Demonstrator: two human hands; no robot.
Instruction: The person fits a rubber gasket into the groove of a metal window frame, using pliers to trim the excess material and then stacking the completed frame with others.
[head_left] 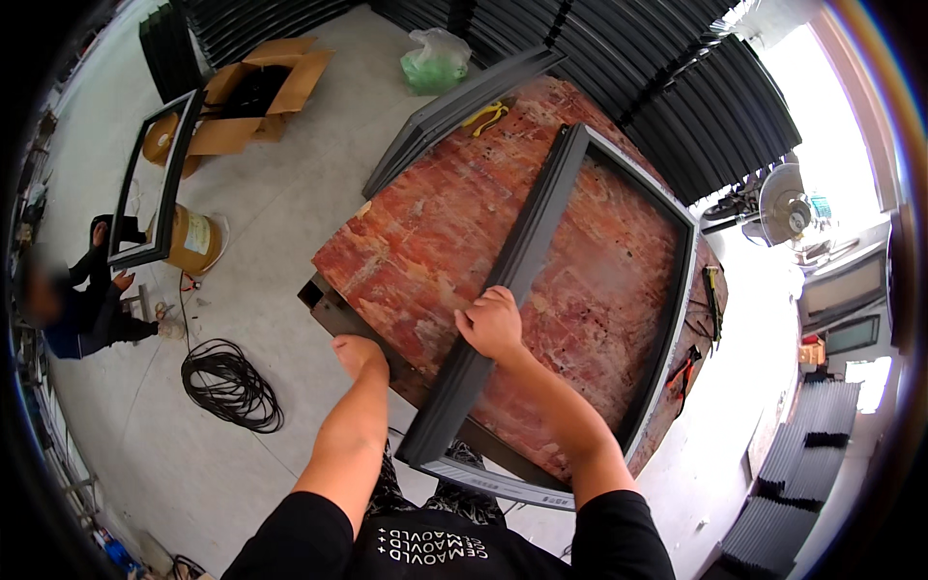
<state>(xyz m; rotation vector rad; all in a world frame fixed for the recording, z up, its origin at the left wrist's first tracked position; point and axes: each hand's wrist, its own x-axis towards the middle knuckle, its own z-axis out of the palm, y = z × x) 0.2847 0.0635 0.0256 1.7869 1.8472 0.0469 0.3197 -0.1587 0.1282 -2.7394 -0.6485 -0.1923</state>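
A large dark-grey rectangular window frame [543, 215] lies tilted across a worn, reddish worktable [416, 242]. Its near end overhangs the table edge in front of my body. My right hand [491, 324] is closed over the frame's wide left bar, thumb on the left side. My left hand [360, 355] hovers by the table's near-left edge, left of the frame and apart from it. Its fingers are mostly hidden, and I cannot make out anything in it.
Yellow-handled pliers [488, 118] and orange-handled pliers [685, 375] lie on the table. Coiled black cable [232, 385] rests on the floor. At left a seated person [72, 300] holds another frame [155, 184] near an open carton [253, 97]. A fan [785, 205] stands right.
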